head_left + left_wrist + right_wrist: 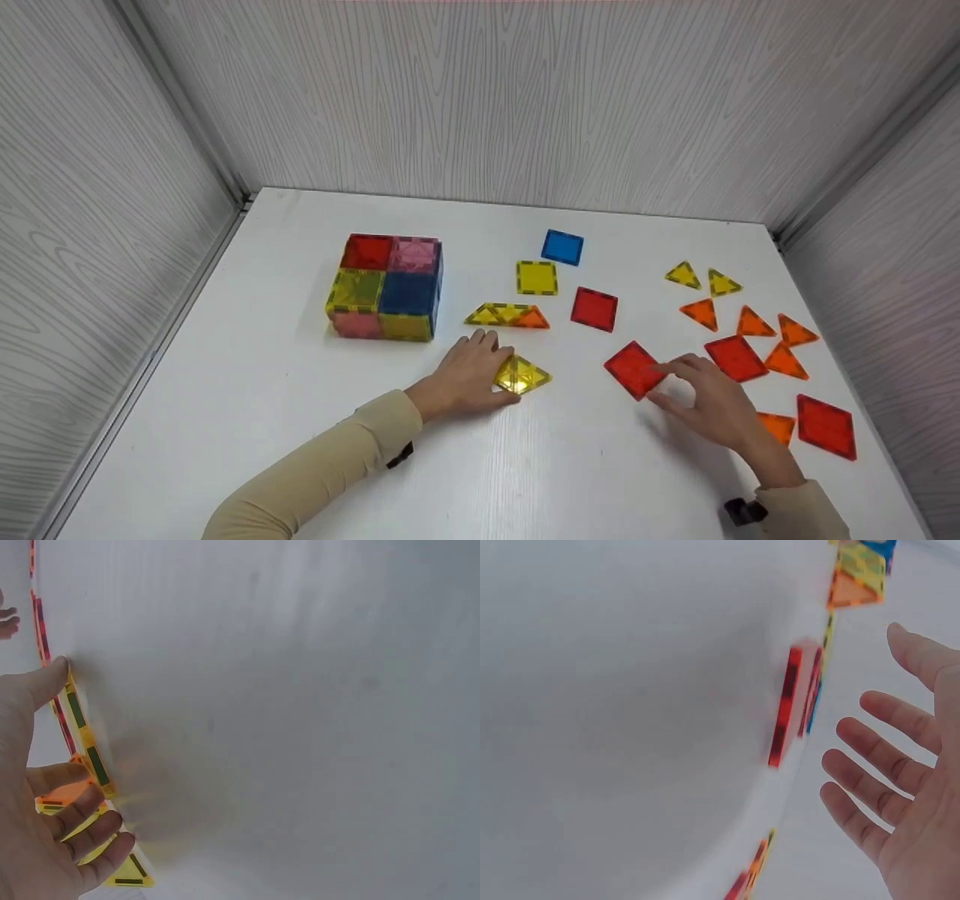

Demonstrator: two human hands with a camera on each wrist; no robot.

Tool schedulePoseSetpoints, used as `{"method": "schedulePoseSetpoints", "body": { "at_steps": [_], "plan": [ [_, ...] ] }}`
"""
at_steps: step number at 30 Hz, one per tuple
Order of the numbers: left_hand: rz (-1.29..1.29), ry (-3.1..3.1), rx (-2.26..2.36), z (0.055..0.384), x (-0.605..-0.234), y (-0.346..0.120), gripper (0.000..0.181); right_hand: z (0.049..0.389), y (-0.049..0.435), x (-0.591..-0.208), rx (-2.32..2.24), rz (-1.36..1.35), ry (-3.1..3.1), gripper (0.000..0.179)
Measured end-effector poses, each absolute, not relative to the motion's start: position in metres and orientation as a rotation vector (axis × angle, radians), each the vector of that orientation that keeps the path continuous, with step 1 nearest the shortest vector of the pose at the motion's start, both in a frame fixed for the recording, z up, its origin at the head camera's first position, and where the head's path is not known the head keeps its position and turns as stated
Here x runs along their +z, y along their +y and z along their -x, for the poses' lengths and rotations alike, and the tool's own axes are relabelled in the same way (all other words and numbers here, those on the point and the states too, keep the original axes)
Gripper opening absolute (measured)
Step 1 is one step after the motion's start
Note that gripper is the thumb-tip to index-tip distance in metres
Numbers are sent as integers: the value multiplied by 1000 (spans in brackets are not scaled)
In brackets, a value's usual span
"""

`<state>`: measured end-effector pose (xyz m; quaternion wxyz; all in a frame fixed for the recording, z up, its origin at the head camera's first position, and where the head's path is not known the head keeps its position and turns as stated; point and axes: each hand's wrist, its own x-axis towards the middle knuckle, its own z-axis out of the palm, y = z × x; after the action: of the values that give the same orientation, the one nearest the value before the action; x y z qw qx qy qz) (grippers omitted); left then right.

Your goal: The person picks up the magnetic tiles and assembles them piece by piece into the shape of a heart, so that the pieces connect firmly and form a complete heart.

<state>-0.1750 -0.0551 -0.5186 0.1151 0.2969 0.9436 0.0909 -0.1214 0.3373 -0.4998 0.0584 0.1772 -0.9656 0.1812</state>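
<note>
My left hand [469,375] spans yellow triangle tiles [523,375] lying side by side on the table. In the left wrist view, its thumb sits at one end of a yellow tile edge [86,735] and the index finger near the other end. My right hand [705,397] is at the right corner of a red square tile [632,369], thumb and fingers spread. From the right wrist, that hand [907,765] shows extended fingers with nothing between them, and the red tile [786,705] lies beyond the fingertips. Just above my left hand is a strip of yellow and orange triangles [506,315].
A block of coloured square tiles [386,285] stands at the left. Behind the hands lie blue [562,247], yellow [537,277] and red [595,308] squares. Several orange triangles [754,322], yellow triangles [682,274] and red squares [826,426] are scattered at the right.
</note>
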Motion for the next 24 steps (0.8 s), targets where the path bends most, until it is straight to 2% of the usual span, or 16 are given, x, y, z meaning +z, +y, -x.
{"method": "schedulePoseSetpoints", "body": {
  "at_steps": [14, 21, 24],
  "plan": [
    [-889, 2767, 259, 175, -520, -54, 81, 88, 423, -495, 536, -106, -3026, 56],
    [-862, 2768, 278, 174, -520, -54, 82, 76, 463, -500, 449, 2, -3069, 58],
    [-850, 2774, 280, 174, -520, -55, 81, 76, 472, -500, 415, 51, -3180, 65]
  ]
}}
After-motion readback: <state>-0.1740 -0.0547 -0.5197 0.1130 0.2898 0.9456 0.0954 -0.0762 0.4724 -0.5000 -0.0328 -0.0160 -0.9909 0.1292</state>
